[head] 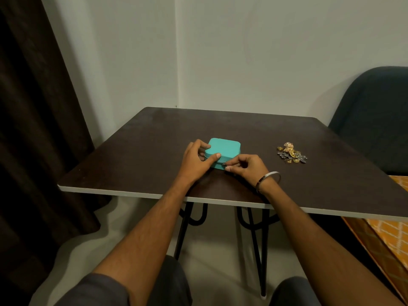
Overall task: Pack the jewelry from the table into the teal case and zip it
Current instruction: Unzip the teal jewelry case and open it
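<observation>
A small teal case (225, 147) with rounded corners lies closed on the dark brown table (154, 142), near its middle. My left hand (197, 161) grips the case's left front corner, thumb pressed on the lid. At the case's front right corner my right hand (245, 166) pinches the small metal zipper pull (225, 165) between thumb and fingers. A silver bangle (268, 178) circles my right wrist. A little heap of gold and dark metal jewelry (291, 153) lies on the table to the right of the case, apart from both hands.
A dark blue chair (375, 120) stands at the table's far right corner. An orange patterned fabric (388, 239) lies low on the right. A dark curtain (33, 129) hangs on the left. The wall runs close behind the table.
</observation>
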